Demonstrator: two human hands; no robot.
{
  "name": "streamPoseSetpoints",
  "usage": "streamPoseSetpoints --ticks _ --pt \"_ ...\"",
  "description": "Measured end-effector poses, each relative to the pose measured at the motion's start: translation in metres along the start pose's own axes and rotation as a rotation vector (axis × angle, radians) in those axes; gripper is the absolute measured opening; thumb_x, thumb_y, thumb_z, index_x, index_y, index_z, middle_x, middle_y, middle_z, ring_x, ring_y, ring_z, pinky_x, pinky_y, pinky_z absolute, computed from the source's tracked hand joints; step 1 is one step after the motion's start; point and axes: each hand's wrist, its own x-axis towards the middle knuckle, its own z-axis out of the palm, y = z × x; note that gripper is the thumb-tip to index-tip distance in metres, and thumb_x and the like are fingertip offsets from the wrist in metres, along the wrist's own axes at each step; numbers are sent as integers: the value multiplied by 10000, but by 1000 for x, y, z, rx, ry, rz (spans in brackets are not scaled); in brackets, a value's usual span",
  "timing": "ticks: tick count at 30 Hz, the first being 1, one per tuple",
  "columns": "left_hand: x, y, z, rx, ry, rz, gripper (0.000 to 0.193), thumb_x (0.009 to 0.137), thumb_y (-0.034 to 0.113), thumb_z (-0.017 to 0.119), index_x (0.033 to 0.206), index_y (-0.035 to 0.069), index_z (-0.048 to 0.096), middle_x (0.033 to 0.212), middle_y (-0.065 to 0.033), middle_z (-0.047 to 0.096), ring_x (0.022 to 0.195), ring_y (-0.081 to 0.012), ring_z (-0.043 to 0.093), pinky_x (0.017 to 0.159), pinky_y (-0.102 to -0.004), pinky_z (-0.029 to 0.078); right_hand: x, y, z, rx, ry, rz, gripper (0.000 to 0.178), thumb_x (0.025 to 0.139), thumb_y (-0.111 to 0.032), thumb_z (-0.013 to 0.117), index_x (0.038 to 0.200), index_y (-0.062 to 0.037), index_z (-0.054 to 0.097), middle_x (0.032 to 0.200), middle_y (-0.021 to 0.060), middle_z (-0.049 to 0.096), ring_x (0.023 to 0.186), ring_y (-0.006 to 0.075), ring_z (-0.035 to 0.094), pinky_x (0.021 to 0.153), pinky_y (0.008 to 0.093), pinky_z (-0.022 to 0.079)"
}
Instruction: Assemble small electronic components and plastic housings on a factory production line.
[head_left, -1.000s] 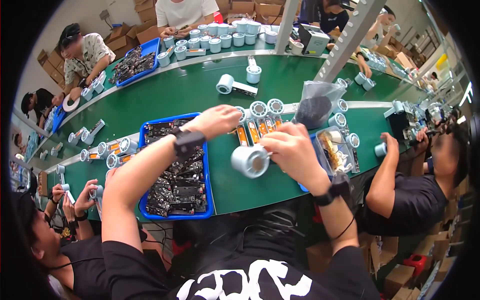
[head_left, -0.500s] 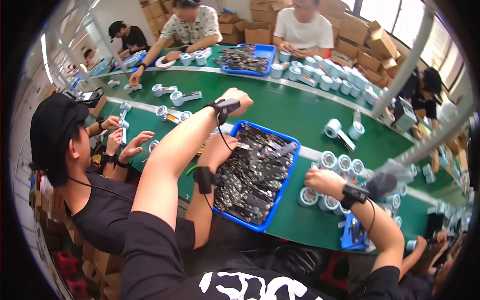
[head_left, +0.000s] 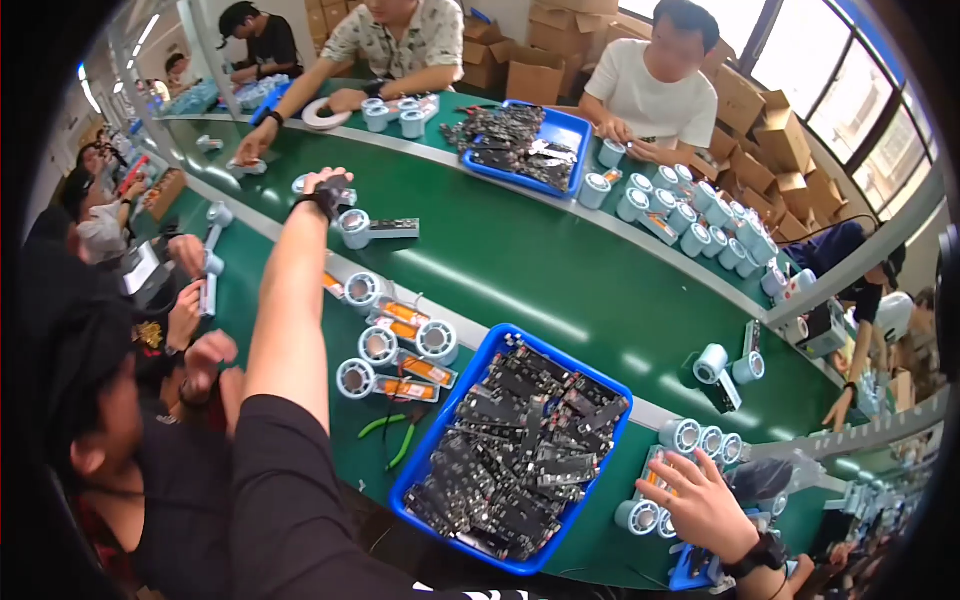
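Observation:
My left hand [head_left: 325, 187] reaches out to the far left, over a light-blue round housing with a handle [head_left: 299, 184] on the green belt. Its fingers are partly hidden, and I cannot tell if they grip the housing. Just nearer than that hand, another housing [head_left: 354, 228] lies with a dark circuit board in its handle. My right hand [head_left: 705, 503] is open, fingers spread and holding nothing, above a group of light-blue housings [head_left: 638, 516] at the right. Between my arms stands a blue tray [head_left: 416, 474] heaped with dark circuit boards [head_left: 520, 440].
Several housings with orange-lined handles [head_left: 425, 369] and green-handled pliers [head_left: 399, 440] lie left of the tray. A co-worker [head_left: 100, 420] sits close on my left. Across the belt, people work beside another blue tray [head_left: 575, 150]. A metal post [head_left: 860, 255] slants at the right.
My left hand has moved left from above the belt behind the tray. My right hand has opened from a closed pose. A co-worker's hand has left the tray. The view has shifted.

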Motion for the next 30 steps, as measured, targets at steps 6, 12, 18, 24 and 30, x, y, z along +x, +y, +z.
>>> streamPoseSetpoints --ticks 6,12,18,24,30 --pt "13 0 18 210 -253 116 279 904 183 614 1172 129 663 1152 -102 658 1135 -273 647 900 -404 568 -28 -21 -3 226 157 189 467 728 -23 696 1170 -172 692 1263 34 643 1217 243 588 1083 527 399" --pt "59 45 -25 341 -249 436 303 897 150 608 1197 112 637 1113 -112 649 1115 -273 646 910 -379 570 -60 -51 -2 246 400 271 371 731 9 700 1082 -112 711 1093 40 713 1022 238 678 1039 489 431" --pt "95 173 -190 -289 160 890 310 878 120 659 1185 91 627 1081 -114 653 1109 -257 637 915 -363 559 -93 -91 17 335 643 310 258 755 20 695 993 -77 717 1041 66 734 908 239 703 981 471 482" --pt "-164 426 -339 50 553 1512 19 847 168 701 863 163 692 962 -13 663 975 -208 659 755 -329 585 -134 -131 48 411 805 322 229 760 21 696 970 -69 711 1004 70 740 849 233 707 925 449 517" --pt "-280 502 -281 53 877 1796 97 766 217 676 707 140 663 771 26 629 808 -163 625 648 -302 483 -172 -159 72 485 964 309 261 762 30 690 1006 -62 702 971 78 742 784 230 702 861 437 538"
